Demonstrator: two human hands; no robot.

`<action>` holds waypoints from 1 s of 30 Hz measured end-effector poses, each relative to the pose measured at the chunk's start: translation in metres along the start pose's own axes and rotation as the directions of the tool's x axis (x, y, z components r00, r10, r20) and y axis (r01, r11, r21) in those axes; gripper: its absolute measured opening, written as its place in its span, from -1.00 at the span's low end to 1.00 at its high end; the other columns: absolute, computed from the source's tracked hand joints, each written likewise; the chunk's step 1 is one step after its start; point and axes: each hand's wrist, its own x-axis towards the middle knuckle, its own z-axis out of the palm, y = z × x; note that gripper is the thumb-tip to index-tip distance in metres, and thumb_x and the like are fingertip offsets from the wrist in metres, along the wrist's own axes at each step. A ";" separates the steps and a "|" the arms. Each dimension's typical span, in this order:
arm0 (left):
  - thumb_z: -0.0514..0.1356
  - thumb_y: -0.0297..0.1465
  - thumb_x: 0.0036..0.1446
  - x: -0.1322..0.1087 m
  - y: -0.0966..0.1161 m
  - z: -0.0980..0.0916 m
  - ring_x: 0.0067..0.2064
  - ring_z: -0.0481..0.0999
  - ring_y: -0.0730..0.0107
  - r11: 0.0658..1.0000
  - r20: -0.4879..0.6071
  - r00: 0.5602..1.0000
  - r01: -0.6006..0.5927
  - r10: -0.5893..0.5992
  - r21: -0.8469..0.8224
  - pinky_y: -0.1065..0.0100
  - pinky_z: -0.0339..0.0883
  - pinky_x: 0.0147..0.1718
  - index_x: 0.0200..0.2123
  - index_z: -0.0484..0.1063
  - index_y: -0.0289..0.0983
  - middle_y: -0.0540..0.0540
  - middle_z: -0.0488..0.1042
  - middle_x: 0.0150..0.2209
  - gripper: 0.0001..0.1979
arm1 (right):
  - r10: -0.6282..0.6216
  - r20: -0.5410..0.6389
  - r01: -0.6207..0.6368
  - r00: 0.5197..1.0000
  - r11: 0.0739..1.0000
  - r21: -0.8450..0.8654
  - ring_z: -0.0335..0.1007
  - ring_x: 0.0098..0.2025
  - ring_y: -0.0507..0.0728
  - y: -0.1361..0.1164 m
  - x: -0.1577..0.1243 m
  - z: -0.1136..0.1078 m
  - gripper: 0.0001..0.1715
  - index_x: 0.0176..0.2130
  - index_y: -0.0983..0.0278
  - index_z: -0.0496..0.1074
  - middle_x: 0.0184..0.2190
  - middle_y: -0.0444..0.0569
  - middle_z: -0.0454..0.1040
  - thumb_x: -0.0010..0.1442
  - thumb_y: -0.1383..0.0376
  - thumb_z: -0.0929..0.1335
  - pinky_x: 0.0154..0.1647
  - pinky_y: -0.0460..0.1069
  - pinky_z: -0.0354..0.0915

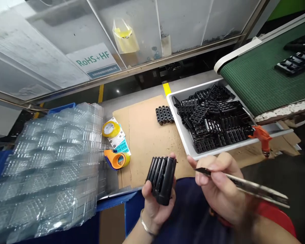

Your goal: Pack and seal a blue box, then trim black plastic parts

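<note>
Fingers of the left hand clench a black ribbed plastic part, the right hand pinches a craft knife — just beyond, a white tray heaped with black moulded parts.

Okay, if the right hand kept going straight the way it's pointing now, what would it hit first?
The right hand, with its slim metal tool pointing the same way, would probably meet the black ribbed plastic part held in the left hand first, though depth is hard to judge from this view.
</note>
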 end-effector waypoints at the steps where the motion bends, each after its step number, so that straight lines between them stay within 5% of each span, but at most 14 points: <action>1: 0.32 -0.05 0.13 0.000 -0.004 0.001 -0.05 0.60 0.73 0.996 0.027 0.998 0.052 -0.050 -0.073 0.87 0.33 -0.17 0.07 0.52 0.02 0.12 0.59 0.08 -0.56 | -0.009 0.009 0.009 1.000 1.000 -0.002 0.45 -0.42 -0.06 0.004 -0.002 0.002 -0.90 -0.22 0.13 0.54 -0.47 -0.24 0.49 0.32 0.32 0.39 0.20 0.08 0.40; 5: 0.34 -0.03 0.11 -0.003 -0.020 0.001 -0.05 0.59 0.82 0.971 0.104 0.989 0.121 -0.102 -0.204 0.98 0.23 -0.22 0.10 0.50 0.01 0.14 0.63 0.00 -0.50 | -0.021 0.054 0.022 0.998 1.000 -0.015 0.45 -0.36 -0.03 0.014 -0.009 0.008 -0.89 -0.18 0.10 0.52 -0.45 -0.23 0.51 0.35 0.32 0.37 0.28 0.14 0.32; 12: 0.33 0.07 0.05 -0.011 -0.029 -0.009 -0.04 0.59 0.78 0.967 0.057 0.978 0.207 -0.201 -0.149 0.96 0.24 -0.18 0.11 0.49 -0.01 0.17 0.63 -0.02 -0.41 | -0.038 0.022 0.039 0.999 0.996 -0.083 0.45 -0.34 -0.01 0.015 -0.015 0.006 -0.88 -0.16 0.08 0.49 -0.42 -0.23 0.50 0.36 0.32 0.36 0.28 0.16 0.32; 18: 0.28 0.06 0.10 -0.013 -0.028 -0.007 -0.03 0.59 0.75 0.980 0.063 0.987 0.158 -0.151 -0.122 0.93 0.27 -0.16 0.05 0.54 0.00 0.17 0.65 -0.04 -0.50 | -0.098 0.061 0.106 0.993 0.984 -0.141 0.45 -0.34 0.00 0.013 -0.015 0.007 -0.85 -0.14 0.09 0.50 -0.42 -0.21 0.48 0.36 0.35 0.35 0.20 0.19 0.40; 24: 0.24 0.04 0.16 -0.012 -0.026 -0.003 0.00 0.56 0.81 0.976 0.125 0.980 0.173 -0.157 -0.129 0.96 0.22 -0.16 0.01 0.55 0.09 0.24 0.63 -0.02 -0.61 | 0.052 0.010 -0.050 0.999 0.988 -0.147 0.47 -0.42 0.00 0.004 -0.014 0.008 -0.94 -0.25 0.10 0.48 -0.50 -0.25 0.48 0.33 0.27 0.40 0.24 0.22 0.36; 30: 0.23 0.07 0.15 -0.011 -0.029 -0.001 -0.01 0.58 0.74 0.992 0.057 0.992 0.116 -0.113 -0.043 0.93 0.26 -0.20 -0.02 0.58 0.03 0.14 0.64 -0.05 -0.58 | -0.028 0.068 0.041 0.997 0.979 -0.198 0.46 -0.39 0.01 0.002 -0.016 0.007 -0.89 -0.17 0.09 0.51 -0.46 -0.21 0.49 0.35 0.32 0.37 0.19 0.23 0.41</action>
